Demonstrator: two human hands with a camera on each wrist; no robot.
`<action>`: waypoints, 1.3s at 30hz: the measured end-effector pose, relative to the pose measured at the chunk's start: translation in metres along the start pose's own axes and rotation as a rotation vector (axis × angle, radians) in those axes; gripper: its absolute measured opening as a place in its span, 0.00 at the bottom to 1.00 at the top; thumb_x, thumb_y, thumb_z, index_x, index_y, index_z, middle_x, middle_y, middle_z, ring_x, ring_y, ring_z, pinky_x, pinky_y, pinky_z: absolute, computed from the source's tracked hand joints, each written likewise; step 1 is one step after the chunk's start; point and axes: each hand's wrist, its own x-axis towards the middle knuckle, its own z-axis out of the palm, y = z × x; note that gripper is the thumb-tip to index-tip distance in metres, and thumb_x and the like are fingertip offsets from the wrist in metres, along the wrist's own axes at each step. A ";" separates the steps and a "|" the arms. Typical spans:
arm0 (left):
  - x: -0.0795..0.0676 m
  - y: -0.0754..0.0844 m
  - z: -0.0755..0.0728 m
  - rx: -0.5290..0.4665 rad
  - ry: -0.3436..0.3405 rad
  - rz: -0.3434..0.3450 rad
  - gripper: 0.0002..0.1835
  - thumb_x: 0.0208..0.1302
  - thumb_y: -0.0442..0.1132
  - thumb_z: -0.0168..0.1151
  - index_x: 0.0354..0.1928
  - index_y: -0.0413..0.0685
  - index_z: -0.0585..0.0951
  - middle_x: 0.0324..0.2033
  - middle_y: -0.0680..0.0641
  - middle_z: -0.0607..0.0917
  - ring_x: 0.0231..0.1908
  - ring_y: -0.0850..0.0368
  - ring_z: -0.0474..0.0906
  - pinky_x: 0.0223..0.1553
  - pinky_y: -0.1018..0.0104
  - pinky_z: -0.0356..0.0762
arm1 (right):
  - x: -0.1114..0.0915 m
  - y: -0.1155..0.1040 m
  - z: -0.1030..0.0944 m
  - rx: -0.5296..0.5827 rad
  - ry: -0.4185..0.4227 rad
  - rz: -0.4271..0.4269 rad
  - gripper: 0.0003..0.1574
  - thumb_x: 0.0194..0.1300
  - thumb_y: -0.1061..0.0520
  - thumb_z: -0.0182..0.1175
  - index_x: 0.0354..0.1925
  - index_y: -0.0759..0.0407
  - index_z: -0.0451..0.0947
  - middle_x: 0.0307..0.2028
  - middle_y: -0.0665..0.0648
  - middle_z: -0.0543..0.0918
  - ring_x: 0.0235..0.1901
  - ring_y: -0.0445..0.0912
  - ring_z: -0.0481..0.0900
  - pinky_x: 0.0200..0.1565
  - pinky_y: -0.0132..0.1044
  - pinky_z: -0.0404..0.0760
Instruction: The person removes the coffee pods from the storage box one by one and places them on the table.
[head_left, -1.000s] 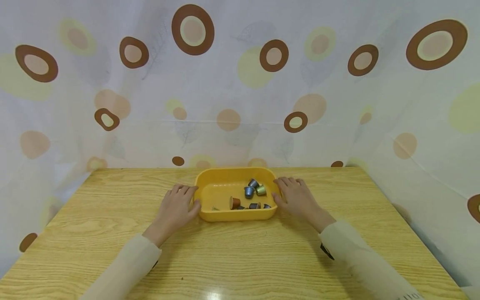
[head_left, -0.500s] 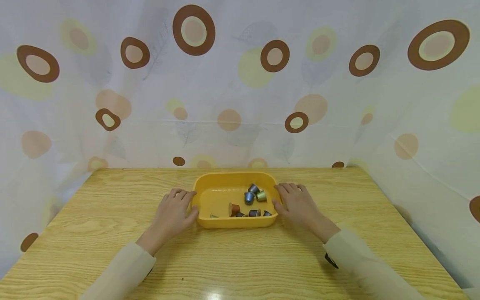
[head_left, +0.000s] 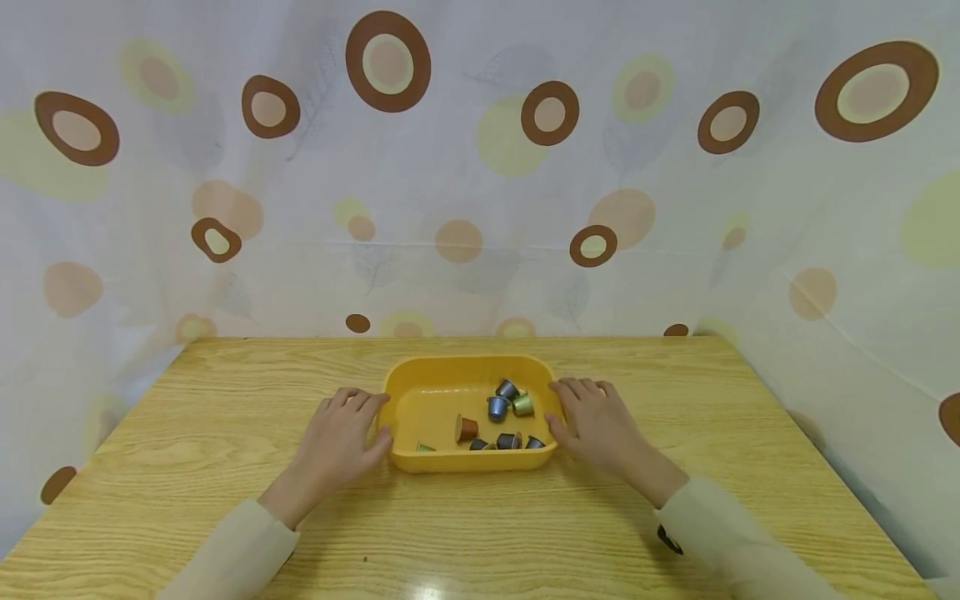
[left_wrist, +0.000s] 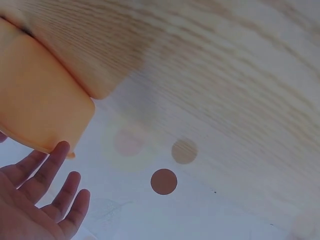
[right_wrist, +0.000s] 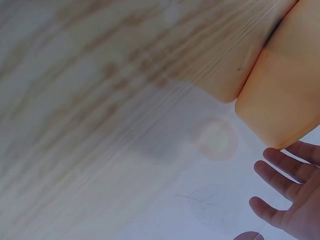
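A yellow plastic tray sits on the table with several small coffee capsules in it. Blue capsules, a green capsule and a brown capsule lie toward its right half; dark ones sit along the near wall, partly hidden by it. My left hand touches the tray's left end with thumb and fingertips. At the right end my right hand touches the rim likewise. Both wrist views show fairly straight, spread fingers, with fingertips against the tray's rim and the other fingers off it.
The wood-grain table extends around the tray. A white sheet with brown and yellow circles hangs behind the table and along its sides.
The tray has slid toward me across the table, both hands moving back with it at its ends. The capsules inside have travelled along, and more of those near the front wall shows.
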 end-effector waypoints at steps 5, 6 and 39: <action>-0.003 0.001 -0.003 -0.007 -0.010 0.005 0.20 0.56 0.46 0.54 0.49 0.46 0.79 0.41 0.48 0.83 0.47 0.47 0.73 0.48 0.52 0.72 | -0.004 -0.002 0.000 -0.008 0.005 -0.003 0.30 0.64 0.43 0.47 0.56 0.60 0.71 0.53 0.58 0.75 0.53 0.54 0.72 0.54 0.54 0.67; -0.004 0.001 -0.004 -0.006 -0.013 0.006 0.20 0.56 0.47 0.54 0.49 0.46 0.79 0.41 0.48 0.83 0.47 0.47 0.73 0.47 0.52 0.72 | -0.004 -0.003 0.000 -0.010 0.008 -0.005 0.30 0.64 0.43 0.47 0.56 0.60 0.71 0.53 0.58 0.75 0.52 0.53 0.73 0.54 0.53 0.67; -0.015 0.003 -0.011 0.013 -0.025 0.035 0.21 0.53 0.49 0.56 0.47 0.48 0.80 0.43 0.49 0.83 0.48 0.48 0.73 0.51 0.51 0.70 | -0.017 -0.012 -0.007 -0.069 0.071 -0.066 0.28 0.61 0.42 0.53 0.51 0.60 0.74 0.47 0.57 0.79 0.49 0.52 0.74 0.52 0.51 0.70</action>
